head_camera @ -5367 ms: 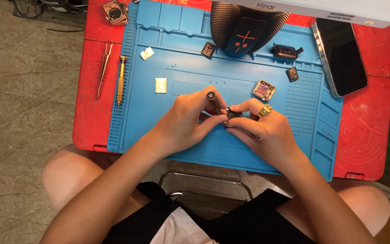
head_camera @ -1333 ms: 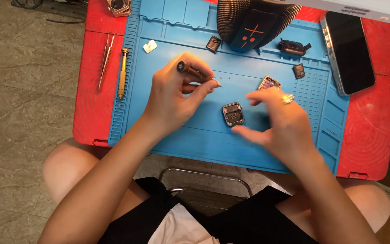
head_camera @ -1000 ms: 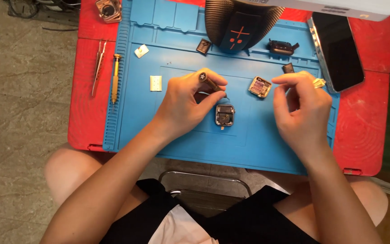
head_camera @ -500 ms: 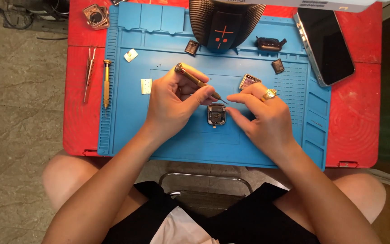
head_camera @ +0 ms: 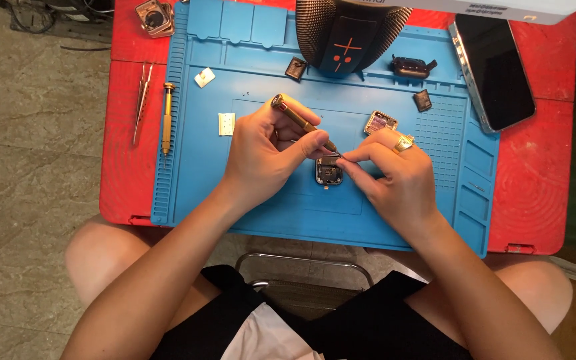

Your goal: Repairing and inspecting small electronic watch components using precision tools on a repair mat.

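**Two hands working a small square part on the blue mat**

Tweezers point(head_camera: 142, 101) are lying on the red table point(head_camera: 123, 167) at the far left, and a gold-handled screwdriver point(head_camera: 167, 117) is resting just beside them on the ribbed edge of the blue work mat point(head_camera: 268, 207). Two small white pieces point(head_camera: 226, 123) are sitting on the mat to the right of that.

The left hand point(head_camera: 261, 155) is gripping a slim screwdriver point(head_camera: 301, 122) between thumb and fingers, tilting it so its tip is pointing down at the small square part point(head_camera: 329, 173), which is lying flat near the middle of the mat.

The right hand point(head_camera: 395, 175), wearing a ring, is pinching its thumb and forefinger together right at the part's upper edge; whether it is holding anything tiny there is too small to tell.

Behind the hands a dark mesh speaker point(head_camera: 349, 30) is standing at the mat's top edge, with a few small dark components beside it. A black phone point(head_camera: 493, 70) is lying at the far right.
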